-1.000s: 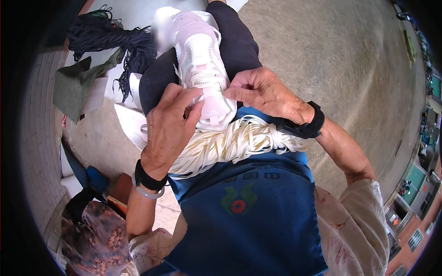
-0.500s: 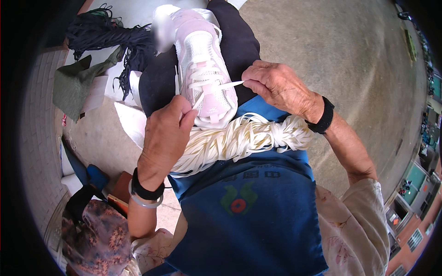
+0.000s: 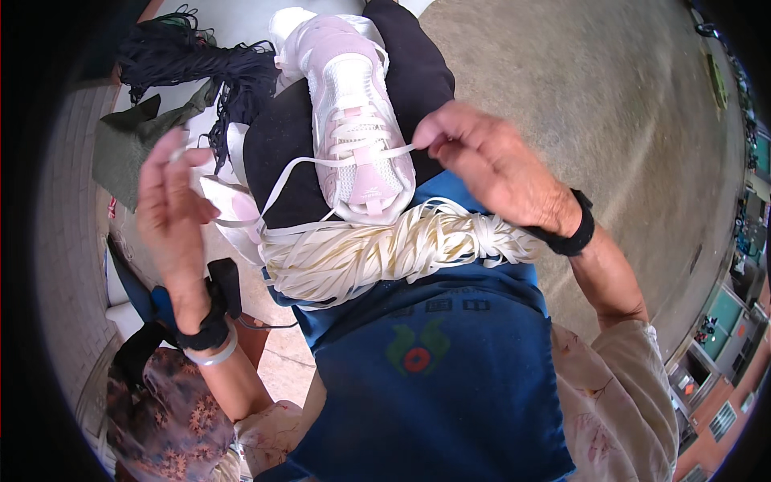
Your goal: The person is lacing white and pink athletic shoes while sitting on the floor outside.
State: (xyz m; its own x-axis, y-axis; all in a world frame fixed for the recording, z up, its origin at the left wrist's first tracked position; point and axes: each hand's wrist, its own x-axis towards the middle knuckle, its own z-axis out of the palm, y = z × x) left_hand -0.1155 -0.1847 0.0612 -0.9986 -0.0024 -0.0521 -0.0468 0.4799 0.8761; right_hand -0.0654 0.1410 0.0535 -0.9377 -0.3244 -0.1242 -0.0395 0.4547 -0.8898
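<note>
A pink and white sneaker [image 3: 352, 88] lies on my lap with its heel toward me. A flat white shoelace [image 3: 299, 163] crosses its upper part and loops out to the left, down to the bundle. My right hand [image 3: 490, 165] pinches one end of the lace beside the shoe. My left hand [image 3: 175, 213] is raised well left of the shoe, blurred by motion, with a bit of white between its closed fingertips that looks like the other lace end. Between the shoe and my apron lies a tied bundle of cream laces [image 3: 393, 249].
Dark laces [image 3: 217, 68] hang in a heap at the upper left, beside a grey-green cloth [image 3: 128, 149]. Another pink and white shoe [image 3: 229, 201] sits below my left hand. A patterned cloth item [image 3: 169, 410] is at the lower left. Concrete floor [image 3: 578, 96] stretches to the right.
My left hand has moved from the shoe far to the left, drawing out a long loop of lace. My right hand has shifted slightly left, still pinching its lace end.
</note>
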